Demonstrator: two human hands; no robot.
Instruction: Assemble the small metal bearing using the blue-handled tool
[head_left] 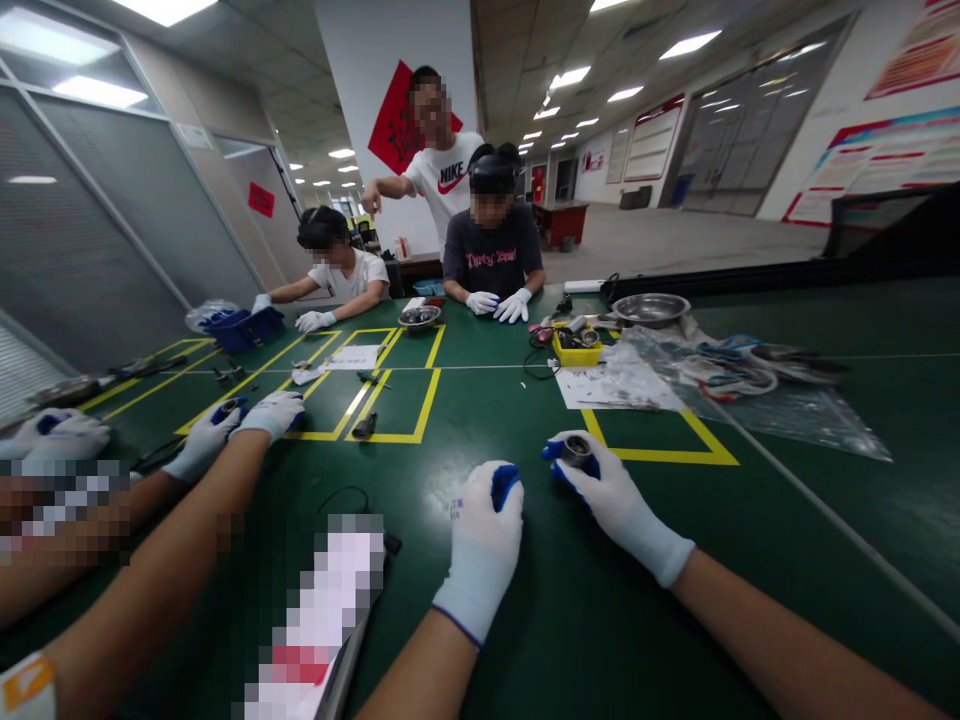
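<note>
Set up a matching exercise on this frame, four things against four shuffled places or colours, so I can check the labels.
Things:
1. round metal part
2. tub
3. crate
4. pan

Places or colours:
A. blue
B. silver, farther back and right of the tub
C. in the wearer's right hand
D. yellow

Pairs: 1-C, 2-D, 3-A, 4-B

A grey metal cylinder (pixel 577 453) tops the right hand's (pixel 602 482) grip; open-ended upward.

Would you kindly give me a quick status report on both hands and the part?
Right hand gripping round metal part, hollow end showing. Left hand curled alongside, contents hidden. Yellow bin farther back, apart from both hands.
</note>
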